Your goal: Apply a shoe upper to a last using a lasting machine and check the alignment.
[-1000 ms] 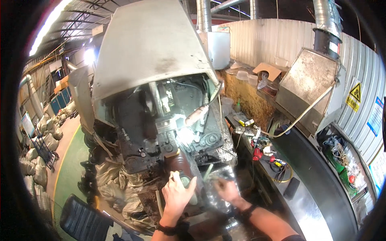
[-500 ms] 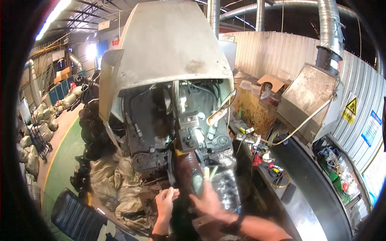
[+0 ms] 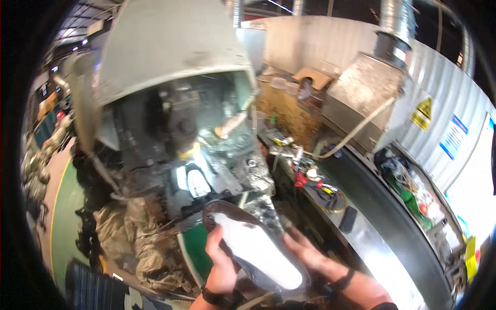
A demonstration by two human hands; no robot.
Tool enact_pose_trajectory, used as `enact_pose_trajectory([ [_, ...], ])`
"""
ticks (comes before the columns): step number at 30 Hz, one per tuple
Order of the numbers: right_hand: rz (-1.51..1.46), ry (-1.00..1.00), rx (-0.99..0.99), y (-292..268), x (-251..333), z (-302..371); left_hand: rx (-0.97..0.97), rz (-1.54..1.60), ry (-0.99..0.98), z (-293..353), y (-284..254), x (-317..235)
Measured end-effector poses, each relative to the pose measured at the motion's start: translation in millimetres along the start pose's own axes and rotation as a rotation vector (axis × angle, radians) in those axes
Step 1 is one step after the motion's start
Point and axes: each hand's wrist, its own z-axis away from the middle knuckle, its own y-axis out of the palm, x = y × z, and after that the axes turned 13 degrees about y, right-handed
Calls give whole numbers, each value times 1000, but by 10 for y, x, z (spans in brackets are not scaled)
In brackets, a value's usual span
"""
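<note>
Pale wall (image 3: 310,46), left grip (image 3: 222,266) curled around shoe (image 3: 258,248)

- Shoe (image 3: 258,248): between left hand (image 3: 221,268) and right hand (image 3: 306,252).
- Machine (image 3: 175,46): beyond shoe.
- Sacks (image 3: 116,235): left of shoe.
- Tools (image 3: 300,180): on bench (image 3: 385,261), right of machine.

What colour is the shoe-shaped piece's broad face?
The broad face is white; it shows best in the head view.
</note>
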Motion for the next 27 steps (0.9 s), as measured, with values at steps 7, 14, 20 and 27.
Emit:
enact_pose_trajectory([
  [7, 90, -238, -242, -277, 506, 323, 278, -101, -146, 283, 338, 698],
  [14, 154, -313, -447, -942, 321, 651, 423, -241, -156, 417, 806, 1289],
  [20, -570, -182, -112, -1689, -183, 863, 571, -288, -182, 508, 1175, 2019],
  [27, -353, -457, -430, -2586, -604, 1303, 613, -633, 224, 826, 2103, 3062],
])
